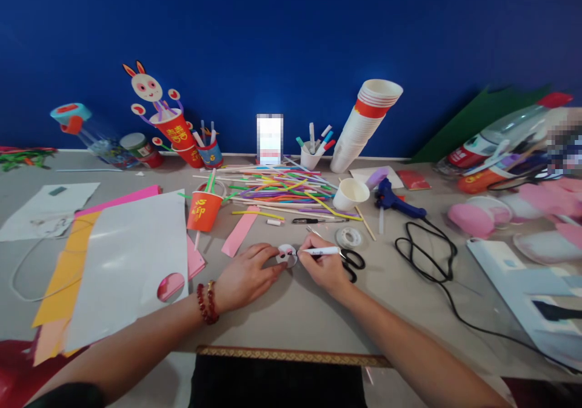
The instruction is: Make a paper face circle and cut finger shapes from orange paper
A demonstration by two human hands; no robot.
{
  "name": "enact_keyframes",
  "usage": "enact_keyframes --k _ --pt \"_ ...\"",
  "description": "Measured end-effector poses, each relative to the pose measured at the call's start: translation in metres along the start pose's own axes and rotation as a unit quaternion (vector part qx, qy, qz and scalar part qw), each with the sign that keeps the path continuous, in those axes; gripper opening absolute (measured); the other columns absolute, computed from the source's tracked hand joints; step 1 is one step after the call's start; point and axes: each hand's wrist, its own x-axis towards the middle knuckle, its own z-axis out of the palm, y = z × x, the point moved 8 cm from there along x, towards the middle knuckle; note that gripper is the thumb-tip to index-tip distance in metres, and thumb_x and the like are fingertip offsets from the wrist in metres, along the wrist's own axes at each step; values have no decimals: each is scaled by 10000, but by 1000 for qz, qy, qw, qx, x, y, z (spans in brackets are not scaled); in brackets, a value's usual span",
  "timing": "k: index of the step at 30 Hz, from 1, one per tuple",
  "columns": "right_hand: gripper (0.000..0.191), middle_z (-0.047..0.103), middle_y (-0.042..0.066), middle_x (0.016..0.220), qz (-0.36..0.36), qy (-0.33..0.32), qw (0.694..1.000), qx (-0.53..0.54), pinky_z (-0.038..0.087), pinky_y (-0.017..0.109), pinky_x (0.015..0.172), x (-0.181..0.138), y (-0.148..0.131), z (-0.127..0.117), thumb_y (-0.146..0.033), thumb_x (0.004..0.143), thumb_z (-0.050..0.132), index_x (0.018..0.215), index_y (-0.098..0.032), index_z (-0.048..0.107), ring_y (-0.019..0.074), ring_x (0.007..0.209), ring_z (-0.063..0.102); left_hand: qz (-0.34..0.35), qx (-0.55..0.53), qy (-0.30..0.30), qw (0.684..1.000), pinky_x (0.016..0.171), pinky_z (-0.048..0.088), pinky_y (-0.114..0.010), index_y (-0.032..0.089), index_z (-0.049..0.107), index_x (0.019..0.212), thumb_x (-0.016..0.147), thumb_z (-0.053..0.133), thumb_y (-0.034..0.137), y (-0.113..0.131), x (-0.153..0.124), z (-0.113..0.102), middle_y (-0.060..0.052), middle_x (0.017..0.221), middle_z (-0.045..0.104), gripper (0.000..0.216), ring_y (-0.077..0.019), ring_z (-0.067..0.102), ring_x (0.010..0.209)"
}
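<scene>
A small white paper disc (286, 262) with pink spots lies on the table between my hands. The fingers and thumb of my left hand (248, 277) press on its left edge and hold it down. My right hand (322, 268) grips a white marker (321, 251), its tip at the disc's upper right part. Black-handled scissors (354, 259) lie just right of that hand, partly hidden by it. Near them is a roll of clear tape (349, 237). A pink paper strip (240, 232) and a marker cap (274, 222) rest beyond the disc.
Colourful pipe cleaners (282, 187) are piled behind. An orange paper cup (204, 211) stands left, near stacked paper sheets (131, 262). Right are a white cup (351, 194), leaning stacked cups (364, 132) and a blue glue gun (398, 199) with a looping black cord (448, 274).
</scene>
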Motion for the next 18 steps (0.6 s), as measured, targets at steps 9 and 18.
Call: enact_keyframes --k 9,18 --pt "141 452 -56 561 0 -11 1000 -11 300 247 510 0 -3 1 -186 783 546 654 -211 496 118 520 403 2 -4 0 1000 968 493 -446 223 571 1262 915 525 228 0 0 1 -124 1250 555 350 -260 521 1157" --pt "139 462 -54 558 0 -17 1000 -14 303 246 513 0 -2 2 -192 790 547 659 -210 503 117 523 410 -2 -9 1 1000 968 494 -442 223 588 1234 919 522 226 0 1 0 -119 1240 559 322 -253 527 1151"
